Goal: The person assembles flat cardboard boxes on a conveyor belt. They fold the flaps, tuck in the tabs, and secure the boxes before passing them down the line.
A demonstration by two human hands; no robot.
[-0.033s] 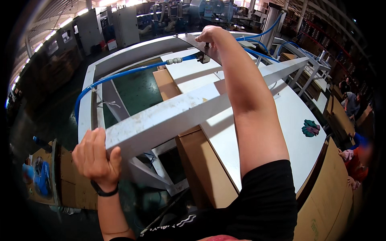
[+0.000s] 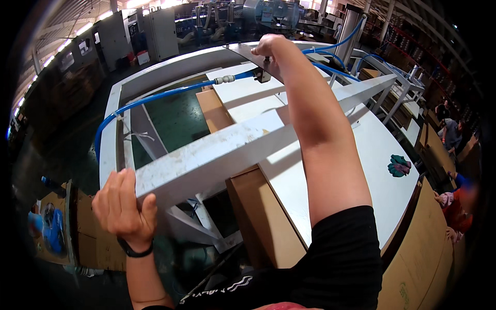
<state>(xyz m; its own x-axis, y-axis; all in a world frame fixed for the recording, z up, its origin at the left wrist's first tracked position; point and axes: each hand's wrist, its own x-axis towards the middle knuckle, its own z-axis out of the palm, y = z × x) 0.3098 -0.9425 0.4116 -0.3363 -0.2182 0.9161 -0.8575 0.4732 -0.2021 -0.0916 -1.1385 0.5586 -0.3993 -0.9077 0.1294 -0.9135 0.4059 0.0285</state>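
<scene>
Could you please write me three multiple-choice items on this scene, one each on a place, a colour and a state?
1. Where does the left hand rest?
A. on the end of the white beam
B. on the gloves
C. on a carton

2. What colour is the hose?
A. red
B. blue
C. yellow

3. How is the right hand?
A. hanging free
B. flat on the table
C. closed on a small metal fitting

Key: 1 A, its fingers wrap the beam's near end; 2 B, the hose is plainly blue; 3 C, the hand grips where the hose ends.
</scene>
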